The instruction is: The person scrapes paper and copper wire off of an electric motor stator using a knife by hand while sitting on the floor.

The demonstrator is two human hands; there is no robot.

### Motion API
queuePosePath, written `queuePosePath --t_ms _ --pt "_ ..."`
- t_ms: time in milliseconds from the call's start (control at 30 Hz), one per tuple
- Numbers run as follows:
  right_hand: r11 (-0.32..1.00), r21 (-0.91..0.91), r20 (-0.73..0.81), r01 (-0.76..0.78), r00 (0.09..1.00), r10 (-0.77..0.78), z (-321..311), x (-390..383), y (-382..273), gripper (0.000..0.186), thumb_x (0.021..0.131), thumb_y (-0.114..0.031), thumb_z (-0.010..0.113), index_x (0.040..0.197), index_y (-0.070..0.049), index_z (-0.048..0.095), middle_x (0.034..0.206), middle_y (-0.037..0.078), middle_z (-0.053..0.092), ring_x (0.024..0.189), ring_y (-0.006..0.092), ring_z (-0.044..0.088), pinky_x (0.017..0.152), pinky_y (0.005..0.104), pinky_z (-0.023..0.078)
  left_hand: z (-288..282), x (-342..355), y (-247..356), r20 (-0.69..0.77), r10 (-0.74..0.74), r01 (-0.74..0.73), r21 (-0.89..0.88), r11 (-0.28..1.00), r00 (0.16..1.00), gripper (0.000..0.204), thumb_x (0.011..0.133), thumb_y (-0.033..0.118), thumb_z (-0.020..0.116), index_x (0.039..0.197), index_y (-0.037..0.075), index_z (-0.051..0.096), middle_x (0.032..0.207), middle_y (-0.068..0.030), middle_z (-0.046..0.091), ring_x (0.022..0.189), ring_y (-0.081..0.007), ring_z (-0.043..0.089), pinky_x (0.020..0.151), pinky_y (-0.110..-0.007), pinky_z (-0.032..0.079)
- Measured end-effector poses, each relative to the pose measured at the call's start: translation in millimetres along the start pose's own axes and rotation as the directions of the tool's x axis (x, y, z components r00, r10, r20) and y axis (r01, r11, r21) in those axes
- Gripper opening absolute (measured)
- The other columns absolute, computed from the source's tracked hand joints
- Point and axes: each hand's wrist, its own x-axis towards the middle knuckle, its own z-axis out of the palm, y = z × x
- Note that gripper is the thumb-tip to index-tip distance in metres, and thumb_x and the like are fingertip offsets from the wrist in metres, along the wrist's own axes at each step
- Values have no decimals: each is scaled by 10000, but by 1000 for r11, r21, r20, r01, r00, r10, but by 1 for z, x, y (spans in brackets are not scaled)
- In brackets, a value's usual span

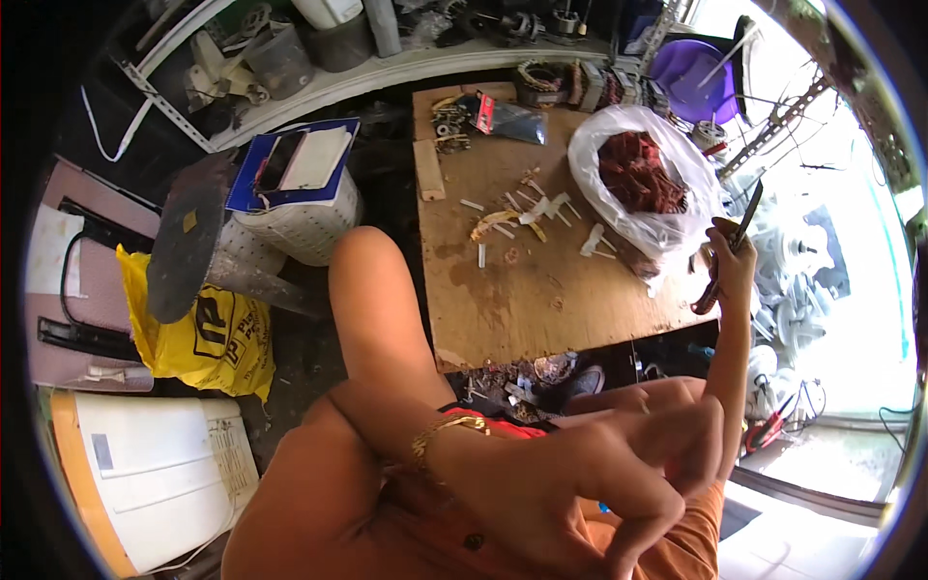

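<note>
My right hand (733,256) is raised at the right edge of the wooden board, closed around a knife (751,211). Its dark, narrow blade points up and away, and the handle's end sticks out below my fingers. Close to the camera, my left hand (628,454) reaches across my body in front of my orange clothing, a gold chain bracelet (452,435) on its wrist. Its fingers are bent and apart, with nothing visible in them. Left of the knife sits a white plastic bag (590,159), open, with a dark red bundle (640,172) inside.
On the wooden board (483,309) lie white plastic bits (551,208), small metal parts (451,126) and a dark packet (519,124). Copper-wound coils (590,85) line its far edge. A purple basin (691,82) stands behind; a yellow bag (203,329) is at left.
</note>
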Motion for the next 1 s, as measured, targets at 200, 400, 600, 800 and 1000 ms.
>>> queuePosePath --t_ms 200,400,600,800,1000 --pt "843 -406 313 353 920 -235 25 40 12 477 791 -96 766 1247 -67 627 831 101 678 517 163 564 515 325 478 -77 27 -1 695 -481 408 287 867 535 221 810 313 777 781 132 654 952 -47 516 946 -250 508 836 -416 354" --pt "938 -347 370 7 920 130 -21 42 51 473 772 -45 783 1216 -28 620 876 80 705 595 113 591 520 293 476 -214 71 -106 43 -715 208 943 260 698 176 816 165 746 972 100 697 1008 -44 645 1023 -247 604 868 -369 464" --pt "968 -206 345 -141 916 206 -14 17 21 410 844 -69 707 1231 21 602 698 25 638 553 73 510 517 245 388 -299 94 -219 448 -688 -630 777 -17 572 233 908 238 589 1115 222 696 1272 62 622 1279 -169 509 997 -483 395" --pt "908 -301 293 -292 877 379 -22 26 12 764 856 -170 744 1454 82 341 701 84 627 572 119 582 481 274 394 -321 129 -235 299 -821 -665 737 -125 486 195 830 264 625 988 204 723 1167 26 639 1167 -175 574 974 -484 408" --pt "963 -159 199 -217 948 246 -13 30 6 989 843 -113 750 1544 48 71 703 87 620 579 136 572 543 290 469 -297 139 -270 105 -723 -445 844 -297 683 302 780 386 656 911 138 767 1137 -61 636 1095 -283 569 908 -498 359"
